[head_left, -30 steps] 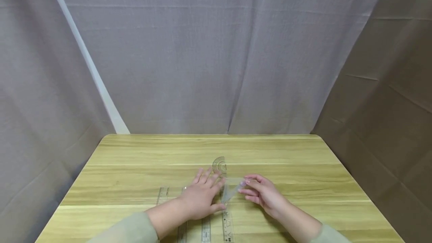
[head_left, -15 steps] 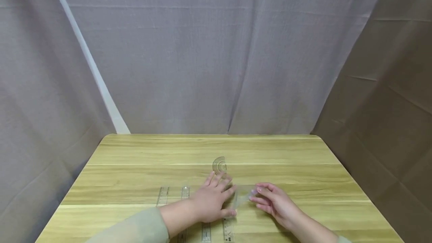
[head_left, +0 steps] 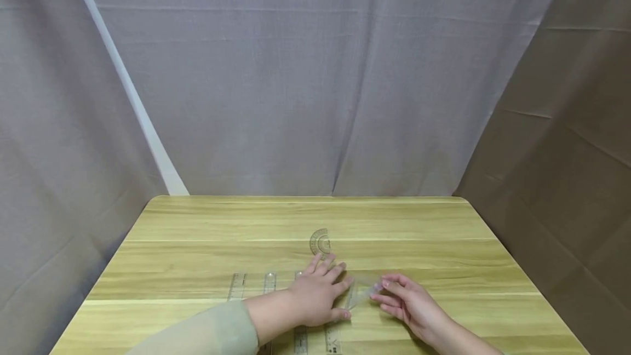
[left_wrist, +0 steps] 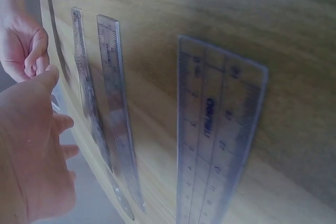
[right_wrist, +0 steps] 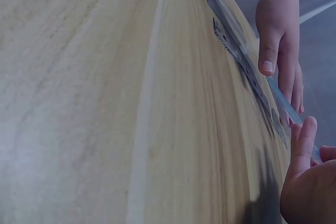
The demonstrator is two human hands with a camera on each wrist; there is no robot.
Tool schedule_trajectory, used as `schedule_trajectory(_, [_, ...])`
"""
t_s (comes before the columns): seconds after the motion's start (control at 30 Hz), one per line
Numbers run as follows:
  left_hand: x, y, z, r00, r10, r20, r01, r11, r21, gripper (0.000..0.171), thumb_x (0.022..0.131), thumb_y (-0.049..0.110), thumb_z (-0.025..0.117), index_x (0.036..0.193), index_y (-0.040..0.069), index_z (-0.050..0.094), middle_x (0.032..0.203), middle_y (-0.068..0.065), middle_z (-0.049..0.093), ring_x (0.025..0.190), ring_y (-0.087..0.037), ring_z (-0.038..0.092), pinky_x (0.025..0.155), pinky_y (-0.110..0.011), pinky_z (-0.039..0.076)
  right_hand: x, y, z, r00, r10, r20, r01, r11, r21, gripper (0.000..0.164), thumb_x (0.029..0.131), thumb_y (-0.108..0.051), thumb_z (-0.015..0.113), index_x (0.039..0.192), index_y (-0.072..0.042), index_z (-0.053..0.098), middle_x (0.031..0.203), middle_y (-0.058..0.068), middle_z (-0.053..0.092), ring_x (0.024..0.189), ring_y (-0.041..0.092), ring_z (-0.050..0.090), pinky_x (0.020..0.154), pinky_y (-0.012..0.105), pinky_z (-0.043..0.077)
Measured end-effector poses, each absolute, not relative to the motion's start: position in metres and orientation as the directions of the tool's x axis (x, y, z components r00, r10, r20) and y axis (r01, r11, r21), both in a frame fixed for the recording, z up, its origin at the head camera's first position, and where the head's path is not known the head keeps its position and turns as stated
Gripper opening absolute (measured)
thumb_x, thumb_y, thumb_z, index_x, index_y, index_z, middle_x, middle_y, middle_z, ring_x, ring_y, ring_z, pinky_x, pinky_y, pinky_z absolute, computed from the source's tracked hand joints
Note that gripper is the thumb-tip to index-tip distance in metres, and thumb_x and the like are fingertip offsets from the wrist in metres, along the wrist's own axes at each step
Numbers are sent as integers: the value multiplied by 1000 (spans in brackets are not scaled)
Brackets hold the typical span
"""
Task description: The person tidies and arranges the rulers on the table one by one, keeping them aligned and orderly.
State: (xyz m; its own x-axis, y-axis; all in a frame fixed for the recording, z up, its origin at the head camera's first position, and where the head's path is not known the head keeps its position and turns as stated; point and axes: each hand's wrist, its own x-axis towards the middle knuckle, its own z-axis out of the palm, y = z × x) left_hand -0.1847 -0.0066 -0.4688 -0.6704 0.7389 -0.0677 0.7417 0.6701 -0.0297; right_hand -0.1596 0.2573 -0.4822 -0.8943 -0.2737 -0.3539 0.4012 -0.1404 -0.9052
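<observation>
My right hand [head_left: 414, 305] pinches one corner of a clear set square [head_left: 362, 291] between thumb and fingers, right of centre in the head view. At the opposite edge of the set square, my left hand [head_left: 317, 297] lies palm down with its fingers straight and spread. Seen from the right wrist, the set square [right_wrist: 282, 99] runs as a thin bluish strip between the two hands. Under and beside the left arm lie several clear rulers, among them a wide one [head_left: 237, 286] and a narrow one [head_left: 270, 282]; the hand and sleeve partly hide them.
A clear protractor [head_left: 320, 240] lies just beyond the left fingertips. The left wrist view shows a wide ruler [left_wrist: 215, 124] close up and a narrower ruler [left_wrist: 116, 77] further off. Wooden table [head_left: 197, 223] backs onto grey curtains [head_left: 276, 97].
Both hands have shifted right and slightly nearer, with the set square moving along between them. The rulers and protractor stay where they were; more of the rulers' far ends now shows.
</observation>
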Motion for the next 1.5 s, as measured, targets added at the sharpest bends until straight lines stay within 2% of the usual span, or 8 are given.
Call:
schedule_trajectory(0.13, [-186, -4, -470, -673, 735, -83, 740, 670, -64, 75, 92, 75, 31, 155, 34, 32, 163, 0, 24, 151, -30, 12, 121, -50, 9, -159, 259, -484, -889, -285, -359, 411, -151, -899, 41, 101, -19, 57, 132, 3, 41, 112, 7, 68, 103, 18, 70, 85, 27, 56])
schedule_trajectory(0.57, [-187, 3, -474, -679, 724, -120, 734, 668, -120, 71, 92, 75, 31, 154, 40, 32, 163, 3, 24, 151, -29, 14, 121, -49, 10, -160, 261, -488, -886, -273, -376, 424, -143, -895, 36, 101, -20, 58, 128, 1, 46, 110, 7, 69, 103, 18, 70, 85, 29, 57])
schedule_trajectory(0.97, [-186, 6, -473, -697, 705, -136, 717, 681, -144, 71, 92, 73, 37, 154, 41, 29, 163, 4, 23, 151, -28, 13, 122, -49, 8, -165, 267, -481, -865, -313, -392, 423, -37, -905, 50, 100, -16, 60, 137, 11, 41, 113, 10, 68, 100, 20, 70, 87, 31, 57])
schedule_trajectory(1.13, [-185, 6, -472, -696, 704, -145, 718, 679, -153, 70, 92, 72, 36, 155, 41, 29, 163, 5, 22, 151, -28, 12, 122, -49, 8, -169, 270, -479, -868, -315, -385, 373, 98, -922, 56, 98, -14, 61, 140, 16, 39, 105, 10, 69, 86, 16, 69, 74, 26, 59])
schedule_trajectory(1.3, [-185, 6, -473, -698, 704, -135, 716, 677, -171, 69, 93, 72, 36, 154, 41, 30, 163, 5, 24, 151, -28, 13, 122, -48, 10, -171, 268, -478, -896, -271, -353, 287, 254, -924, 53, 95, -12, 63, 135, 18, 45, 95, 11, 69, 71, 12, 64, 57, 20, 53])
schedule_trajectory(1.5, [-186, 7, -474, -698, 705, -130, 716, 677, -171, 69, 93, 72, 35, 154, 41, 30, 163, 5, 24, 151, -28, 13, 122, -49, 10, -171, 267, -477, -935, -219, -280, 149, 473, -869, 44, 93, -14, 67, 128, 12, 57, 84, 8, 70, 60, 13, 58, 46, 19, 45])
